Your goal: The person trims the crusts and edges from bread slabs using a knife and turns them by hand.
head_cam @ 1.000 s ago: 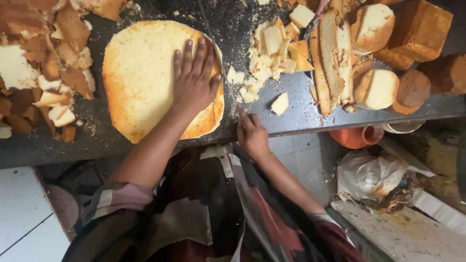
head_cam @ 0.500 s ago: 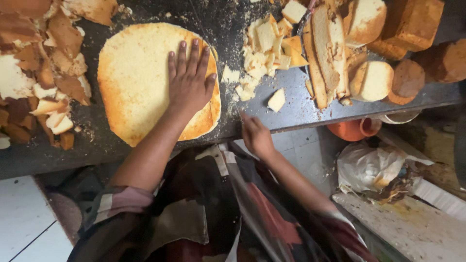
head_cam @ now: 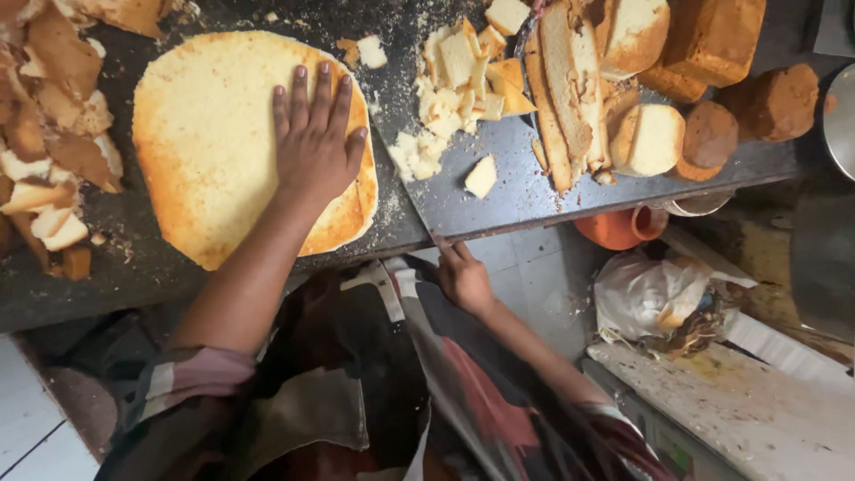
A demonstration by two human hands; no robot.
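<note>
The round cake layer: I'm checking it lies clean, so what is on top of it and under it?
The left hand lies flat on the round cake layer, which rests on the crumb-strewn dark counter. Its underside is hidden.

Dark crumb-strewn worktop (head_cam: 534, 191) over pale, perhaps tiled, floor (head_cam: 36, 436); dim light.

Left hand (head_cam: 313, 142): flat, palm down, fingers (head_cam: 299, 89) spread and pointing away from the body; forearm bare, extended forward, sleeve bunched at the elbow. Right hand (head_cam: 463, 278): lower, close to the torso, fingers curled loosely; forearm angles back to the right.
</note>
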